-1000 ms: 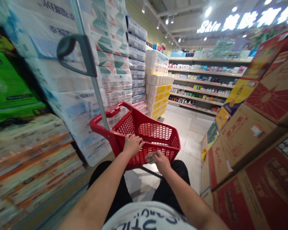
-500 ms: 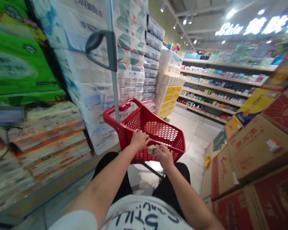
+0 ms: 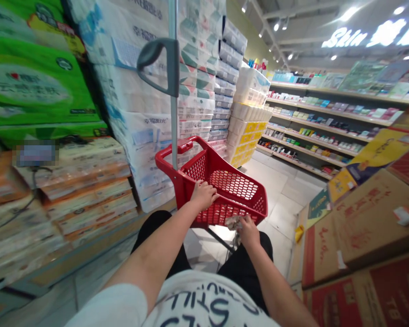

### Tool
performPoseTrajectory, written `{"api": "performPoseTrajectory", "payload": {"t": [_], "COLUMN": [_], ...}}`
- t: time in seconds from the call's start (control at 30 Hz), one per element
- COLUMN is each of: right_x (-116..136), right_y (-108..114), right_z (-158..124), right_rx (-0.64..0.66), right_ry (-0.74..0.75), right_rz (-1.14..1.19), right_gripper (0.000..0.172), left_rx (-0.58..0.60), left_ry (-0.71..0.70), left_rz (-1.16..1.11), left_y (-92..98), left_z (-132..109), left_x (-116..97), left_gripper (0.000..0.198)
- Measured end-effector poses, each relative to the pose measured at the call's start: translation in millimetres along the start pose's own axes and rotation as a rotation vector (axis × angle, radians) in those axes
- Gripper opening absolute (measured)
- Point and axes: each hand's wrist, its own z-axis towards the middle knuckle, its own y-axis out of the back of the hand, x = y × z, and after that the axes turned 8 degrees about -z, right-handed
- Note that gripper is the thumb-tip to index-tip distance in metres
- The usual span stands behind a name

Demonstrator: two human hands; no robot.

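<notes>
In a supermarket aisle [image 3: 276, 181], pale floor tiles [image 3: 282, 218], red shopping basket [image 3: 230, 184]

Left arm [image 3: 153, 247] and right arm [image 3: 276, 284] bare, reaching forward. Left hand [image 3: 203, 195] palm down, 12 o'clock; right hand [image 3: 248, 231] curled, lower, 1 o'clock.
</notes>
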Motion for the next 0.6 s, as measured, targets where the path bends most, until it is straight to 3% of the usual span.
{"api": "performPoseTrajectory", "payload": {"t": [0.17,0.33,0.5,0.6], "right_x": [-3,-3,6,13], "right_y": [-2,-2,8,10], "right_z": [0,0,14,20], "right_rx": [-0.077,0.027,-0.185,-0.1], "right_ry": [0.03,-0.025,0.071,0.061], "right_rz": [0.088,0.142,0.261,0.218], "right_gripper": [0.044,0.042,0.051,0.048], "left_rx": [-0.033,-0.044,-0.023,-0.02], "left_ry": [-0.021,-0.031,-0.018,-0.009], "left_rz": [0.031,0.04,0.035,0.042], "left_y": [-4.7,-6.1,-4.1,-2.9], "left_z": [1,4,7,7], "left_x": [1,2,0,-2], "left_gripper": [0.028,0.029,0.029,0.029]}}
